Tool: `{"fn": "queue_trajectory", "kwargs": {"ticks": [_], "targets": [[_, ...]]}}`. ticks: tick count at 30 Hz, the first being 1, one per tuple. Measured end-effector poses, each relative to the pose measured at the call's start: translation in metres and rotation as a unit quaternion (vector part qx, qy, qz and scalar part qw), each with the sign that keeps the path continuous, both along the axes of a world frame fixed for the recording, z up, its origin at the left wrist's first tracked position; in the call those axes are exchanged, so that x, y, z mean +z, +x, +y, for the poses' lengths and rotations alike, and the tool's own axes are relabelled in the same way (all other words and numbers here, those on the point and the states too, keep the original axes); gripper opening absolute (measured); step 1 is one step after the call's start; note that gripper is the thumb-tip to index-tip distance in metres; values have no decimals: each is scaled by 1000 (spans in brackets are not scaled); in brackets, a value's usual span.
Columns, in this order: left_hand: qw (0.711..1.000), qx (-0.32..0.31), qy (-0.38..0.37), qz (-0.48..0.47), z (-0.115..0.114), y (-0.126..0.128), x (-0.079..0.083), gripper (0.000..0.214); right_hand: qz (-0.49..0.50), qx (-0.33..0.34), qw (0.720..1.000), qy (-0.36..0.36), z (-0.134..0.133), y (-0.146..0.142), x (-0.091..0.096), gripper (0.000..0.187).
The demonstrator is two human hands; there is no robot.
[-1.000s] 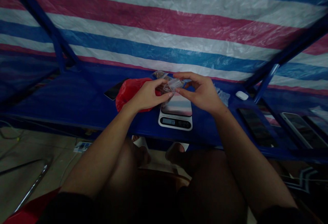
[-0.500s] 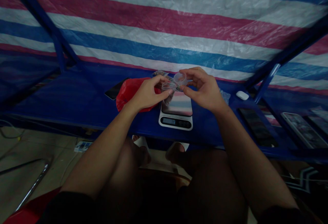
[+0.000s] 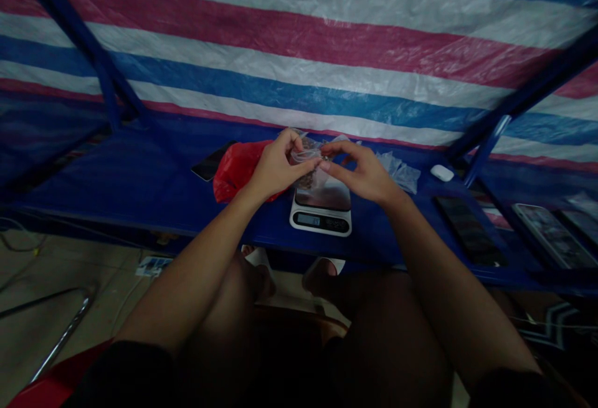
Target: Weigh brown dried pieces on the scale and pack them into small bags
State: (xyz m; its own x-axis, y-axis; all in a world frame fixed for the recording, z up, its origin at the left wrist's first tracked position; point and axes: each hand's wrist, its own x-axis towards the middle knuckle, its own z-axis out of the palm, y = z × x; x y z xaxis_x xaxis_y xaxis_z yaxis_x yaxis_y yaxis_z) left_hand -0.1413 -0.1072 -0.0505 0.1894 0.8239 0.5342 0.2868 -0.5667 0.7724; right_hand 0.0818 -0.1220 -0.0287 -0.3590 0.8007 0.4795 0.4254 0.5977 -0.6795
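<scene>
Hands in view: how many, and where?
2: left hand holding a clear bag at the scale's far end; right hand, fingertips by the bag's right side. No others visible.

1. The left hand [image 3: 283, 162] holds a clear bag [image 3: 306, 181] of brown bits.
2. The right hand [image 3: 362, 170] has its fingertips at the bag's mouth; whatever they pinch is too small to tell.
3. Below sits a scale [image 3: 322, 220], display lit.
4. A red bag [image 3: 235, 171] lies left, clear bags [image 3: 399, 174] right.
5. Farther right: a white case [image 3: 441, 174] and phones [image 3: 469, 230].
6. Behind hangs a striped sheet [image 3: 299, 34].
</scene>
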Motion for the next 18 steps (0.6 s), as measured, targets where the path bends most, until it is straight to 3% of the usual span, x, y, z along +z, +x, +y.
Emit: {"fn": "queue_trajectory", "kwargs": {"ticks": [8,18], "targets": [[999,11,26,37,-8,3,10,41,53,-5,998,-23,-6,-16,12,45],[998,-40,26,-34,-5,3,9,43,97,-9,994,-49,-1,-16,9,53]]}}
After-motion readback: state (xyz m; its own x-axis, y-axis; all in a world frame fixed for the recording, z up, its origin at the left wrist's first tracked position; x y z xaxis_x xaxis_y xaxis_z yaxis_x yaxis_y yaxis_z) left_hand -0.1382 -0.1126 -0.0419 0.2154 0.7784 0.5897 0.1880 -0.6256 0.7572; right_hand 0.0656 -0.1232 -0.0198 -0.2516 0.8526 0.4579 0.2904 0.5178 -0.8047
